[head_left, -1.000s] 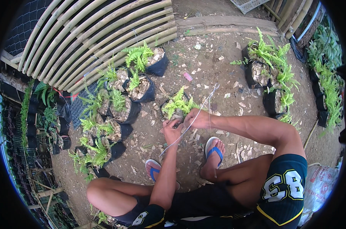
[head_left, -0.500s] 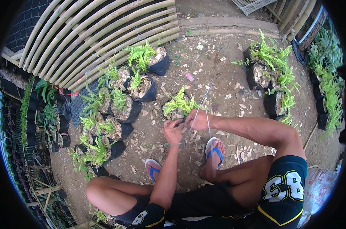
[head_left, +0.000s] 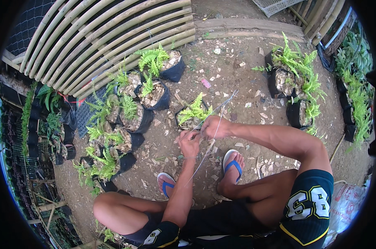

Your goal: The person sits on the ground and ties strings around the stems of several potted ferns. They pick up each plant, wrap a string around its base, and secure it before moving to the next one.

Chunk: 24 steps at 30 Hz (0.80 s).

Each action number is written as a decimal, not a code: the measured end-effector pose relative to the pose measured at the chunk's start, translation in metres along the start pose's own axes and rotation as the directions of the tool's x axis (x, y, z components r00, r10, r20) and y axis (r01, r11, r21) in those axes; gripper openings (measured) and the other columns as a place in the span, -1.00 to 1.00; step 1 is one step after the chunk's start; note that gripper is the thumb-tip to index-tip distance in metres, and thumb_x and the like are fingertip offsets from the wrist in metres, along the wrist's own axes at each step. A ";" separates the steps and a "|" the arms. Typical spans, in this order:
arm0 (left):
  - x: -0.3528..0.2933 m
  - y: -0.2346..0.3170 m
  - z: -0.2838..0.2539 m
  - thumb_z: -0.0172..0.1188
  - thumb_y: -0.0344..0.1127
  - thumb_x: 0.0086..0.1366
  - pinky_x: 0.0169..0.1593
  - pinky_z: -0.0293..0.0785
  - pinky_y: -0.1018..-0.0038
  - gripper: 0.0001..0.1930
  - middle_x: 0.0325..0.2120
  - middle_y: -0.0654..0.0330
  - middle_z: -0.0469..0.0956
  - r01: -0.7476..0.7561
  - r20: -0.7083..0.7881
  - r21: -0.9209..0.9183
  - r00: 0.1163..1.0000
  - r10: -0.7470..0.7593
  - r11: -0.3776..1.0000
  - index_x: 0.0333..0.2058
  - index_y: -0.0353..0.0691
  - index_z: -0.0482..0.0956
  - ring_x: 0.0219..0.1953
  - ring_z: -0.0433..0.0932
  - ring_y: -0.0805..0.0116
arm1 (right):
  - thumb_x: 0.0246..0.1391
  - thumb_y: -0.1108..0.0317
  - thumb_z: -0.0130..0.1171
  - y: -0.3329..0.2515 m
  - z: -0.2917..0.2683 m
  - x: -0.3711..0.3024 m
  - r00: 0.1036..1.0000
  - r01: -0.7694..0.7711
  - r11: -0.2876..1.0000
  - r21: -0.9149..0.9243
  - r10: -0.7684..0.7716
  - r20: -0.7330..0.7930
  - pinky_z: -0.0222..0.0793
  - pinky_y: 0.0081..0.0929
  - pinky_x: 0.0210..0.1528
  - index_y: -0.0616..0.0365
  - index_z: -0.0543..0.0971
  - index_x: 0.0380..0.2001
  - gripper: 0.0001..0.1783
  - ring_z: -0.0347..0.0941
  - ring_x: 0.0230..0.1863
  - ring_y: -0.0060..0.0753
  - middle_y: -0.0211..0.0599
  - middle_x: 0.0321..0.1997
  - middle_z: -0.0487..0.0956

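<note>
My left hand (head_left: 189, 143) and my right hand (head_left: 217, 127) meet just in front of a fern (head_left: 196, 110) growing in a small black grow bag. Both hands are closed, pinching a thin, pale wire (head_left: 211, 145) between their fingertips. One stretch of it rises from my right hand to a bunched end (head_left: 233, 94) beyond the knuckles. Another strand slants down past my left wrist. My fingers hide the exact grip and part of the bag's near side. A thin band circles my left wrist.
Several bagged ferns (head_left: 132, 110) stand in a cluster at left, beside a bamboo slat fence (head_left: 109, 45). More potted ferns (head_left: 284, 81) line the right. Wood chips litter the soil around my slippers (head_left: 233, 166). A white sack (head_left: 350, 203) sits at lower right.
The wire's bunched end has swung to the right, and its lower strand now slants toward my left forearm instead of hanging nearly straight. My right hand has turned slightly.
</note>
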<state>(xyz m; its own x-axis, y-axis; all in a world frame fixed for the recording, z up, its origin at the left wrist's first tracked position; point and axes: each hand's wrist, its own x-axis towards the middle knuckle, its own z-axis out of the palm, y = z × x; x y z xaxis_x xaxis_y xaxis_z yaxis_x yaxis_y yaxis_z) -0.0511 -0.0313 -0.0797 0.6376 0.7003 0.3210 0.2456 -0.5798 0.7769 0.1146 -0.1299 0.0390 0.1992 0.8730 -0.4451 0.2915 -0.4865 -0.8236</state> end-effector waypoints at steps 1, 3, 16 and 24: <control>0.001 0.000 0.000 0.54 -0.36 -0.03 -0.03 0.41 0.29 -0.86 -0.42 0.22 0.71 -0.014 0.016 -0.029 1.000 0.015 0.999 -0.48 -0.18 0.73 -0.23 0.61 0.25 | -0.04 0.27 0.17 -0.001 -0.002 0.001 1.000 -0.014 1.000 -0.012 0.014 0.004 0.55 -0.18 -0.21 0.23 0.75 -0.43 -0.72 0.66 -0.36 -0.11 0.01 -0.43 0.70; 0.003 0.000 -0.001 0.54 -0.35 -0.02 0.01 0.38 0.28 -0.85 -0.41 0.22 0.71 -0.041 0.045 -0.088 0.998 0.046 0.995 -0.48 -0.19 0.73 -0.19 0.60 0.26 | -0.03 0.27 0.17 -0.002 -0.004 0.003 0.999 -0.038 0.999 -0.029 0.039 0.029 0.55 -0.16 -0.20 0.23 0.74 -0.45 -0.73 0.66 -0.35 -0.09 0.02 -0.44 0.70; 0.007 0.007 -0.005 0.51 -0.34 0.03 0.03 0.34 0.21 -0.80 -0.36 0.18 0.66 -0.015 0.161 0.054 0.987 0.006 0.998 -0.37 -0.18 0.70 -0.16 0.55 0.13 | 0.12 0.32 0.10 -0.022 -0.011 0.004 0.976 0.218 0.938 -0.271 -0.214 0.044 0.51 -0.05 -0.07 0.25 0.70 -0.32 -0.74 0.63 -0.19 0.18 0.16 -0.30 0.67; 0.004 0.025 -0.006 0.51 -0.27 0.07 0.13 0.29 0.20 -0.62 -0.23 0.14 0.65 -0.056 -0.001 -0.054 0.998 0.056 0.997 -0.13 -0.18 0.65 -0.04 0.56 0.09 | 0.27 0.33 0.05 -0.029 -0.008 0.001 0.948 0.239 0.906 -0.351 -0.295 -0.117 0.46 0.06 -0.04 0.28 0.64 -0.34 -0.74 0.58 -0.20 0.28 0.19 -0.34 0.63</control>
<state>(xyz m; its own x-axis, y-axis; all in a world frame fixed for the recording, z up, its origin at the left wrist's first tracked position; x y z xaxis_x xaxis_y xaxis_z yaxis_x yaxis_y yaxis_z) -0.0470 -0.0403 -0.0554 0.6494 0.6673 0.3647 0.1697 -0.5946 0.7859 0.1142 -0.1152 0.0652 0.2125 0.9674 -0.1376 0.6395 -0.2441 -0.7290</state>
